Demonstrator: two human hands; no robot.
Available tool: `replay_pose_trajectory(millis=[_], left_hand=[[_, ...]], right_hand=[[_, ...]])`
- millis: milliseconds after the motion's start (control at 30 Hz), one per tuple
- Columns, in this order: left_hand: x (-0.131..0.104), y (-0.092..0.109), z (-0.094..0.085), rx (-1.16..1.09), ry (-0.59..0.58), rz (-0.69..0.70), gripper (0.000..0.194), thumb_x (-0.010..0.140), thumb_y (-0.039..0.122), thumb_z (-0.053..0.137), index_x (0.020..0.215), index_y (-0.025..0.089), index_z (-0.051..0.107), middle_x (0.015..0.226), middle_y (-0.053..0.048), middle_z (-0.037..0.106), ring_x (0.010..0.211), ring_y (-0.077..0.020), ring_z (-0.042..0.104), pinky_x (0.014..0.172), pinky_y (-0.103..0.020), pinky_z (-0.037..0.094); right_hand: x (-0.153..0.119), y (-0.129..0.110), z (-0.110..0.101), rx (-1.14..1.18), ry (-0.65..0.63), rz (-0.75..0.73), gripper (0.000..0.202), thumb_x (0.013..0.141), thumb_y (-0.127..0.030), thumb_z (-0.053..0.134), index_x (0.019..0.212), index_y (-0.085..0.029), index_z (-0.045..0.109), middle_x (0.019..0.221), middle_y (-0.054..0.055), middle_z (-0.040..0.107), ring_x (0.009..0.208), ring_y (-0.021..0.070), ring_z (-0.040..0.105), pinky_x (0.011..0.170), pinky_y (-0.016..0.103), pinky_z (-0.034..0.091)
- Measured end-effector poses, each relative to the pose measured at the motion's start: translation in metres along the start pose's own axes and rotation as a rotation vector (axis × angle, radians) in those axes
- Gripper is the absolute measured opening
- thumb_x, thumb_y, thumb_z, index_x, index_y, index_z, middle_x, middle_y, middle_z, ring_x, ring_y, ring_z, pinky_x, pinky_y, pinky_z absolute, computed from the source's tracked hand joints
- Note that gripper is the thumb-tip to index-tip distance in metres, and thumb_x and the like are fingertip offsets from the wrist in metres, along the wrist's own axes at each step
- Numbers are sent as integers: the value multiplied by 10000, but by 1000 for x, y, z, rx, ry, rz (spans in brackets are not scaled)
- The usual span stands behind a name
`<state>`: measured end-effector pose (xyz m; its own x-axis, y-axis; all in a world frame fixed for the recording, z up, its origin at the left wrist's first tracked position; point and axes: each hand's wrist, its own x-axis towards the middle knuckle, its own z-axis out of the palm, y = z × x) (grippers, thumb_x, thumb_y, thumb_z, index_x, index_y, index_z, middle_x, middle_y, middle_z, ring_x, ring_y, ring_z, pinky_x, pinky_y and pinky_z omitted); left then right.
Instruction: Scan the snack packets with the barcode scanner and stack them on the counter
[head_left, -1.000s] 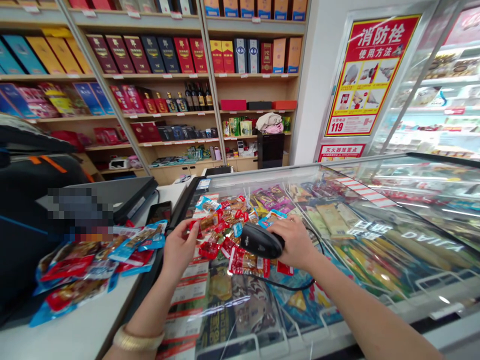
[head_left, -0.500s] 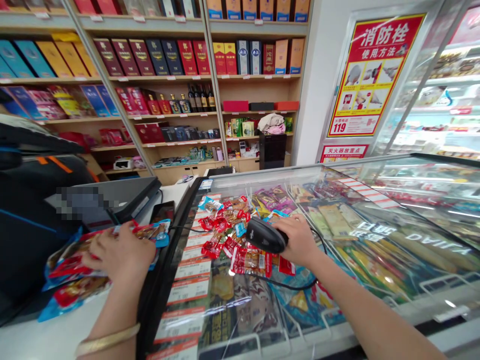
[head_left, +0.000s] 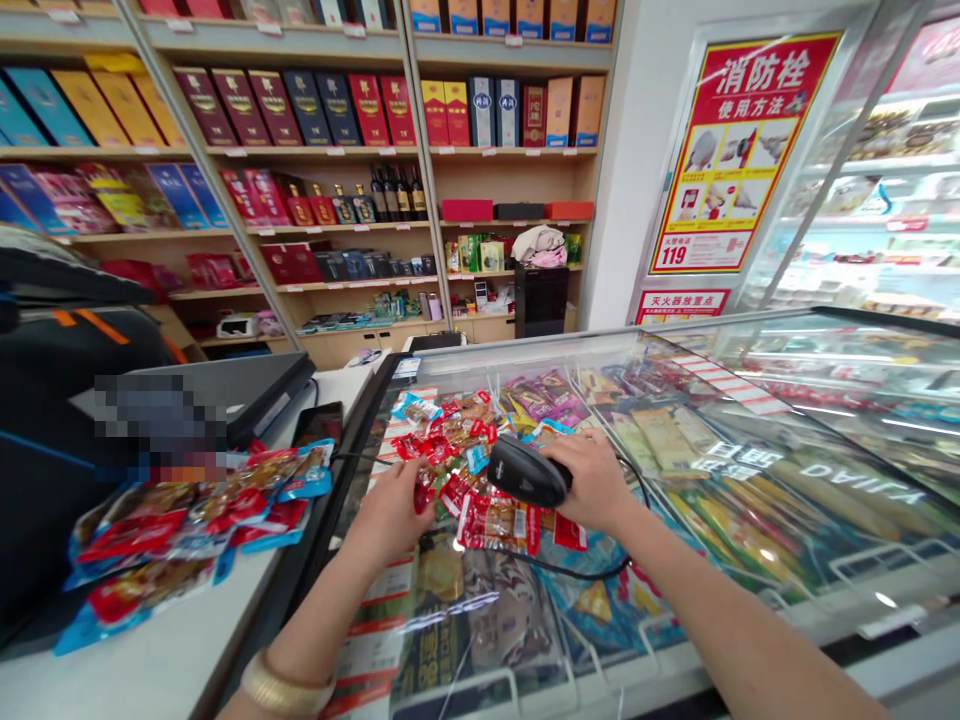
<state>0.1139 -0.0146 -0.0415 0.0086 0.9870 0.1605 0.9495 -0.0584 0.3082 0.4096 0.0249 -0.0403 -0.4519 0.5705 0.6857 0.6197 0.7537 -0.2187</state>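
My right hand is wrapped round the handle of a black barcode scanner, held over small snack packets in red and clear wrap. They lie in a loose pile on the glass top of a freezer. At the pile's left edge, my left hand has its thumb and forefinger closed about a red snack packet, mostly hidden by the fingers. More snack packets, red and blue, are heaped on the white counter to the left.
The freezer holds frozen goods under glass. A black cable loops from the scanner. A phone and a dark screen device sit on the counter. Shelves of boxes and bottles stand behind.
My left hand has moved right, from the packets on the counter to the pile on the freezer glass. My right hand with the barcode scanner has stayed nearly in place.
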Motion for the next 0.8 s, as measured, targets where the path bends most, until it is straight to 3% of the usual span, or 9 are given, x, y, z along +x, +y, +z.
replay_pose_trajectory(millis=[100,233,400,533,667,800], left_hand=[[0,-5,-5,-13,-3,5,484,723,118,588,1198,192,640,1232,-143,693,1096,-282,662,939,-377,488],[4,-17,-9,-164,59,-34,270,814,241,520,1021,227,694,995,-80,769,872,-243,707,801,-334,500],[11,-31,-12,-351,248,-160,322,784,459,552,910,218,725,788,-57,759,701,-234,682,653,-305,491],[13,-34,-18,-482,416,-263,457,747,595,592,886,181,724,594,-18,658,535,-190,579,519,-276,437],[9,-26,-24,-617,539,-208,537,747,611,621,1045,169,689,728,-27,700,571,-170,601,550,-266,479],[3,-16,-27,-432,591,-85,492,785,551,615,1120,193,663,861,-44,728,540,-143,561,560,-266,473]], right_hand=[[0,0,1,2,-15,-2,192,714,-251,639,902,-231,675,845,28,742,798,198,624,770,350,280],[0,-1,1,7,1,-13,201,720,-251,632,914,-223,678,849,25,738,794,195,626,764,349,266],[1,-1,0,14,11,-16,195,730,-255,641,919,-223,679,866,23,746,817,191,631,753,343,257],[1,-1,0,22,11,-7,208,719,-254,649,922,-220,679,885,26,756,813,192,634,765,351,266],[2,-3,-1,15,9,-14,203,715,-268,656,911,-220,668,871,26,747,809,187,630,782,352,274],[4,-7,-5,21,2,-57,169,748,-326,646,881,-221,653,788,13,708,750,180,608,778,350,265]])
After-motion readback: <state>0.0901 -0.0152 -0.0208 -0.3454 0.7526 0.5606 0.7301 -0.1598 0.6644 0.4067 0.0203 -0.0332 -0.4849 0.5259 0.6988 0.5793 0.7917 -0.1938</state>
